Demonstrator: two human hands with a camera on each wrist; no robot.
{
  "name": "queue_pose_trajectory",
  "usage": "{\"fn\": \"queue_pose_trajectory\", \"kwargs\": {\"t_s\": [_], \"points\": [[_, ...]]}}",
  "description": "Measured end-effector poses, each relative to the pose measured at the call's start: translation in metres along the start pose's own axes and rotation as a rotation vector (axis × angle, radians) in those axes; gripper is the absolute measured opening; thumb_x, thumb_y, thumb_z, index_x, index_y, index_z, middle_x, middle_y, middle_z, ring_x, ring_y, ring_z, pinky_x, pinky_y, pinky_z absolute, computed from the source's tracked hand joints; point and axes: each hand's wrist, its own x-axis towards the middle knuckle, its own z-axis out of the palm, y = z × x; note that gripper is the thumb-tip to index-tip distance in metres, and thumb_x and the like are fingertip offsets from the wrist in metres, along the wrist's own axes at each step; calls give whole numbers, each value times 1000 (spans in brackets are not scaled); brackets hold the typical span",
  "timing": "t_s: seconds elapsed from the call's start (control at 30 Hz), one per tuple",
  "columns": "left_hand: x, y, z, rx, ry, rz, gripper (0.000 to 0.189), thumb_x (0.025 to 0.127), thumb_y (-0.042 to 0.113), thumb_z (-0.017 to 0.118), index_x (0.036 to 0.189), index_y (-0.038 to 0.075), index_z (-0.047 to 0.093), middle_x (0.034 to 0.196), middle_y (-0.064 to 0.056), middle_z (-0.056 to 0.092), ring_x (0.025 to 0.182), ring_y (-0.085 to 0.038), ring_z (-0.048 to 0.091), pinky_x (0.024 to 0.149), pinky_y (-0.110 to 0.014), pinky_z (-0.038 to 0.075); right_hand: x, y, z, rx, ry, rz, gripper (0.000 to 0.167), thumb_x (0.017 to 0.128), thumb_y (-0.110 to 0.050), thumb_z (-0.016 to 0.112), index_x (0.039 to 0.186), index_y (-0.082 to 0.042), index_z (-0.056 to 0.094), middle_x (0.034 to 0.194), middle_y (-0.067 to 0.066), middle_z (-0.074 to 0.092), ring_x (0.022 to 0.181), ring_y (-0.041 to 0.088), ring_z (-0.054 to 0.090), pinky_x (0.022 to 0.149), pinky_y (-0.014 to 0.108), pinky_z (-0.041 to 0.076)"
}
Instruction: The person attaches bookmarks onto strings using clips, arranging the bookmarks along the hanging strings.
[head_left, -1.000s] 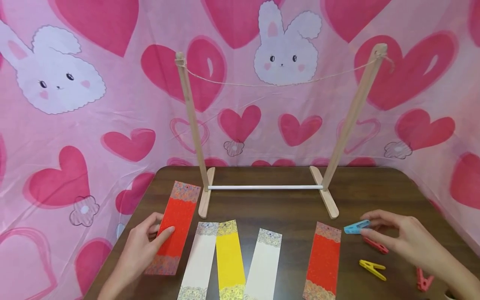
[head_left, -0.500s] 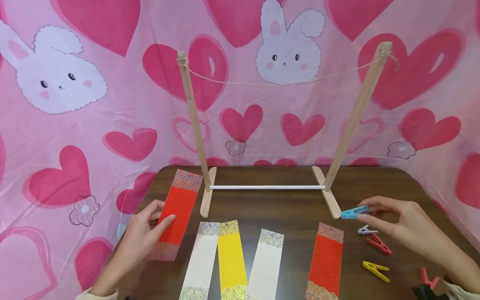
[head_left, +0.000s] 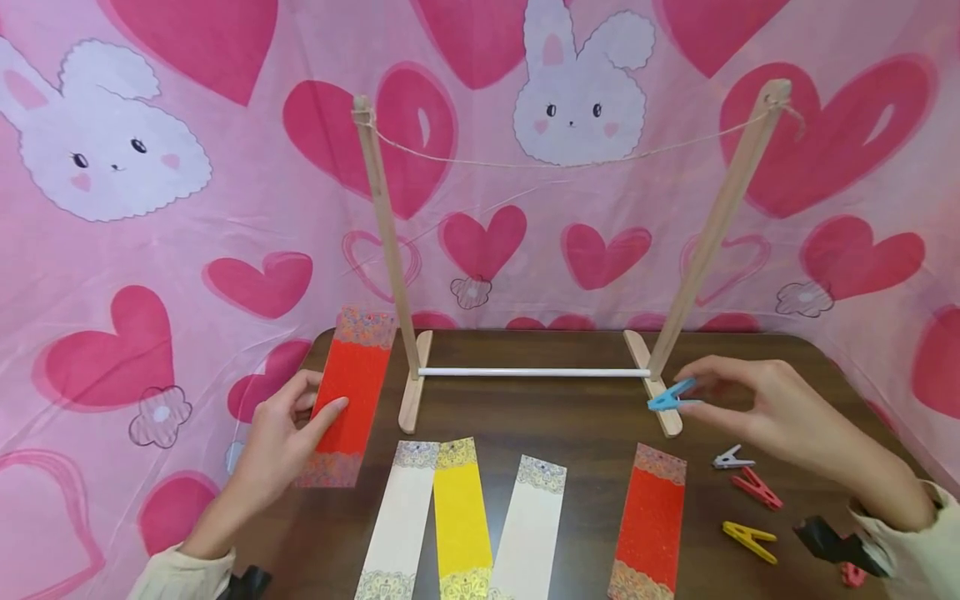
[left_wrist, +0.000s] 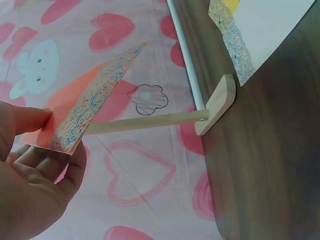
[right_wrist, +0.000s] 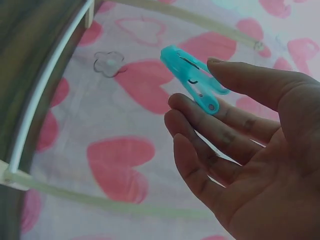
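My left hand [head_left: 281, 437] pinches a red paper strip [head_left: 358, 375] with patterned bands at both ends, thumb on its front and fingers behind. The strip is raised off the table, left of the wooden stand's left post [head_left: 388, 233]. In the left wrist view the same red strip [left_wrist: 55, 117] is seen edge-on between thumb and fingers. My right hand [head_left: 765, 408] pinches a light blue clothespin [head_left: 671, 395] by its handle end, in front of the stand's right foot. The right wrist view shows the clothespin [right_wrist: 187, 75] between thumb and fingers, its handles slightly apart.
A string [head_left: 555, 165] spans the stand's two posts, with a white rod [head_left: 532, 372] below. On the table lie two white strips [head_left: 399, 525], a yellow strip [head_left: 461, 525] and another red strip [head_left: 649, 525]. White [head_left: 731, 457], red [head_left: 757, 488] and yellow [head_left: 750, 542] clothespins lie at right.
My left hand has lifted the red strip higher. The right hand has carried the blue clothespin up and to the left, toward the stand's right foot, uncovering the white clothespin.
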Motion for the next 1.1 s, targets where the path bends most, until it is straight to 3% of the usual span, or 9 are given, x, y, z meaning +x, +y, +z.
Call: {"fn": "queue_pose_trajectory", "kwargs": {"t_s": [0.1,0.33,0.43,0.5,0.8,1.0,1.1], "points": [[6,1,0,-9,22,15,24,89,5,74,108,5,60,82,-3,74,67,-9,70,64,-17,55,12,-4,-2,-13,-45,-54,32,82,-16,83,108,-28,68,89,-18,72,80,1,65,64,18,45],[15,1,6,-27,39,9,25,89,7,74,110,5,60,81,-3,74,67,-9,70,64,-19,56,39,-18,-5,-23,-192,-73,20,89,-26,77,107,-26,68,93,-22,69,73,0,55,58,20,45],[19,1,8,-30,45,13,25,90,9,74,110,5,60,81,-3,74,68,-10,70,63,-20,57,49,-24,-7,-5,-208,-109,23,88,-23,77,109,-23,68,91,-22,69,76,-1,61,58,21,46],[23,2,8,-31,50,25,26,90,9,74,111,5,59,82,-4,74,68,-10,70,64,-20,57,56,-28,-9,-2,-198,-137,25,87,-20,79,110,-21,68,90,-22,69,74,-1,61,54,21,44],[40,7,3,-63,59,57,27,90,8,73,113,2,60,86,-10,75,71,-8,71,65,-18,56,93,-40,-19,-24,-91,-298,31,81,-10,82,108,-15,69,86,-17,71,75,2,66,58,20,54],[51,8,-1,-43,72,68,32,91,8,73,117,1,57,86,-12,74,70,-8,71,64,-16,55,112,-50,-23,-56,-19,-287,29,80,-12,84,105,-12,71,84,-15,70,76,3,63,59,19,52],[57,9,-2,-35,71,64,34,92,10,72,121,3,56,89,-13,75,70,-9,71,63,-17,55,121,-56,-23,-59,11,-281,29,81,-14,84,106,-10,70,87,-11,71,79,7,64,66,18,53]]}}
